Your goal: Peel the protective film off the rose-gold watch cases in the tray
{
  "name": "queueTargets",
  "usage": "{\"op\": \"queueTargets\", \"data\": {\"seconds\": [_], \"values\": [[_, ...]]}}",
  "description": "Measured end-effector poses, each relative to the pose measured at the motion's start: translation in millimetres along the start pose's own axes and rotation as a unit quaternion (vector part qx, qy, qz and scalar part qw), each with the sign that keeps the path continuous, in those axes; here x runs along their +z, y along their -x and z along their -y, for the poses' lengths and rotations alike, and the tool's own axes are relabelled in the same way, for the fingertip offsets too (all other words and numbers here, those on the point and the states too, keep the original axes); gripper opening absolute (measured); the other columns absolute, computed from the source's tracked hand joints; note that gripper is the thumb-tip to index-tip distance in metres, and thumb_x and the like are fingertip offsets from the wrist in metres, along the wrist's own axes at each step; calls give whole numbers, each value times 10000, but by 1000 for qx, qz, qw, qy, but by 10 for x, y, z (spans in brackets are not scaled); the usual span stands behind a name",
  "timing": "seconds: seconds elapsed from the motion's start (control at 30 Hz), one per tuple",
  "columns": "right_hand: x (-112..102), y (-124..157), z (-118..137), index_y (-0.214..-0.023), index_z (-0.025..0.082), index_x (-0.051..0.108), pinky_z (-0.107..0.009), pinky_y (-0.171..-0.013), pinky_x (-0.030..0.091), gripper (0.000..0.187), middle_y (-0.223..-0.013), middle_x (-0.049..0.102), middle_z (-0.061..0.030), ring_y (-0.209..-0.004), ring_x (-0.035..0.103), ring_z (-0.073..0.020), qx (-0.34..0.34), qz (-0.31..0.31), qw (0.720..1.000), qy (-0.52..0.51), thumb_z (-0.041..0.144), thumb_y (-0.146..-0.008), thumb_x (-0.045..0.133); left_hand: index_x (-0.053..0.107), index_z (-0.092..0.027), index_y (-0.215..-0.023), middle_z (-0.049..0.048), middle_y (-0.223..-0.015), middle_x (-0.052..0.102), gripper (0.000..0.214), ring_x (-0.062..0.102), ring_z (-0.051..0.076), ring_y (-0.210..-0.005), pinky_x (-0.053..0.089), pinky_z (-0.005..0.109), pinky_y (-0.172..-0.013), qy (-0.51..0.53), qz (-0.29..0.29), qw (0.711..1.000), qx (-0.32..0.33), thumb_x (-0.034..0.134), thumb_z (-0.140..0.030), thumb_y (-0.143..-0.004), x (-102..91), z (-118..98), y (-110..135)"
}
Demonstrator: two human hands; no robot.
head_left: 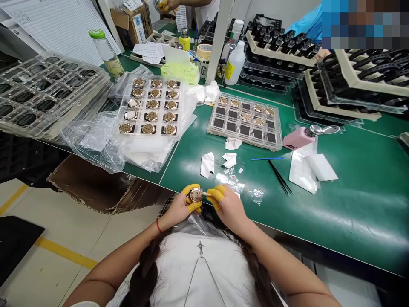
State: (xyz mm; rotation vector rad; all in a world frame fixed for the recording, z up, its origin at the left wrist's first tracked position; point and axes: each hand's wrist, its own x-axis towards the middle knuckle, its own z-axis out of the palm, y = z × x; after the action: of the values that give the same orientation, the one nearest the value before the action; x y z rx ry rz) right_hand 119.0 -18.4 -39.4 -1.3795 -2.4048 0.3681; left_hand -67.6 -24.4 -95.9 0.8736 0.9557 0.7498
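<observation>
My left hand (182,207), with yellow finger cots, pinches a small round rose-gold watch case (196,195) at the near edge of the green table (351,204). My right hand (225,204), also in yellow cots, is closed beside it, its fingertips touching the case's right side; whatever thin thing it holds is too small to name. A clear tray (150,105) of several similar gold cases lies far left. A second clear tray (245,121) with dark squares and a few cases lies straight ahead.
Torn white wipes (207,164), a blue stick (266,158), black tweezers (281,179) and a pink dispenser bottle (298,137) lie ahead. Stacked clear trays (41,91) sit left, black trays (351,72) right. Another person stands at the back.
</observation>
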Motion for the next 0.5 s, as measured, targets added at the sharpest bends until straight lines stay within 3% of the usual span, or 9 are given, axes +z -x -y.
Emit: {"op": "queueTargets", "data": {"seconds": [0.1, 0.2, 0.33, 0.5], "values": [[168, -139, 109, -872, 176, 631, -324, -619, 346, 192, -768, 602, -71, -733, 459, -209, -53, 30, 997, 44, 116, -867, 449, 427, -194, -1253, -2, -783, 663, 595, 657, 137, -620, 535, 252, -607, -6, 7, 1000, 10, 710, -281, -736, -9, -5, 7], [234, -266, 87, -851, 161, 629, -335, -626, 320, 217, -782, 598, -81, -764, 450, -220, -32, 40, 996, 76, 36, -798, 460, 412, -186, -1279, -12, -706, 659, 630, 651, 148, -601, 522, 248, -590, -21, 14, 1000, 13, 713, -290, -735, -22, 4, 4], [145, -339, -15, -915, 169, 620, -325, -679, 335, 220, -833, 600, -66, -800, 441, -206, -28, 51, 998, 28, 48, -822, 461, 383, -185, -1296, -8, -717, 656, 637, 643, 145, -600, 528, 262, -598, -22, 11, 1000, 16, 696, -294, -752, -35, 37, -9], [89, -221, -14, -917, 202, 630, -357, -820, 339, 247, -894, 600, -59, -875, 422, -211, -129, 40, 990, 43, 37, -802, 487, 404, -165, -1264, -5, -725, 651, 599, 640, 139, -603, 521, 249, -596, -14, 15, 1000, 22, 693, -279, -752, -35, 1, -5]]}}
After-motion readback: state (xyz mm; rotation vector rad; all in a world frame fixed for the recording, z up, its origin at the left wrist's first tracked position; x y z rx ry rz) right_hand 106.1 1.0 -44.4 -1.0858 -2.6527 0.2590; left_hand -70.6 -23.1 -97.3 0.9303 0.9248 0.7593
